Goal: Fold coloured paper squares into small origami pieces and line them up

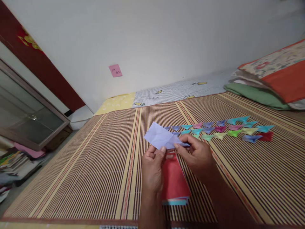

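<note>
Left grip (153,167) and right grip (199,156) pinch lavender paper (158,135).

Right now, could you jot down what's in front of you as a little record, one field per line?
Left hand: the left hand pinches the lower edge of a lavender paper
Right hand: the right hand pinches its narrow right end
Paper state: partly folded, creases showing
Between the forearms: paper stack, red on top
Beyond, to the right: rows of small folded paper shapes, several colours
Surface: striped mat
Wall: pink note, writing too small to read
</note>
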`<state>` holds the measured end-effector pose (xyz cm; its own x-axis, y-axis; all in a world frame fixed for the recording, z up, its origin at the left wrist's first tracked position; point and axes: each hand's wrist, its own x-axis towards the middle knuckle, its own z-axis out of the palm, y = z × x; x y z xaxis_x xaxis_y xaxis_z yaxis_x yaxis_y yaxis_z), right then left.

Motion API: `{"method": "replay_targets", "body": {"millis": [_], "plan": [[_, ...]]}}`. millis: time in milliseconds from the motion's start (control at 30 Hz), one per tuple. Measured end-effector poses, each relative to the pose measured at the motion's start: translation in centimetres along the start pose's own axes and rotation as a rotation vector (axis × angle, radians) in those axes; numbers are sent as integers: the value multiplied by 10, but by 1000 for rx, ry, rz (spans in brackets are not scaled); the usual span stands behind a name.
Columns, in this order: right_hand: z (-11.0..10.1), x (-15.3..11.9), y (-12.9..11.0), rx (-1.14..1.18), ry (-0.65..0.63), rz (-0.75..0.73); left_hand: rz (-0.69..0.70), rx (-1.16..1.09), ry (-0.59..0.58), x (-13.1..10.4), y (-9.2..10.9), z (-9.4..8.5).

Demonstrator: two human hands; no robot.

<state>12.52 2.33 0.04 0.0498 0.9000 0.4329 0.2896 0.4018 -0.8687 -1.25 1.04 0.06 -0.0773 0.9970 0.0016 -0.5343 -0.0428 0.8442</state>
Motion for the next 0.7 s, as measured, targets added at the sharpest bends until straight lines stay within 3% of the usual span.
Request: {"method": "replay_targets", "body": {"millis": [300, 500, 600, 700], "plan": [[3, 1, 10, 3, 43, -4, -6, 14, 59, 1, 3, -3], [10, 1, 17, 199, 114, 80, -89, -180, 103, 2, 5, -1], [9, 2, 12, 257, 46, 127, -60, -189, 117, 3, 5, -2], [5, 3, 11, 217, -13, 120, -20, -61, 67, 2, 4, -5]]}}
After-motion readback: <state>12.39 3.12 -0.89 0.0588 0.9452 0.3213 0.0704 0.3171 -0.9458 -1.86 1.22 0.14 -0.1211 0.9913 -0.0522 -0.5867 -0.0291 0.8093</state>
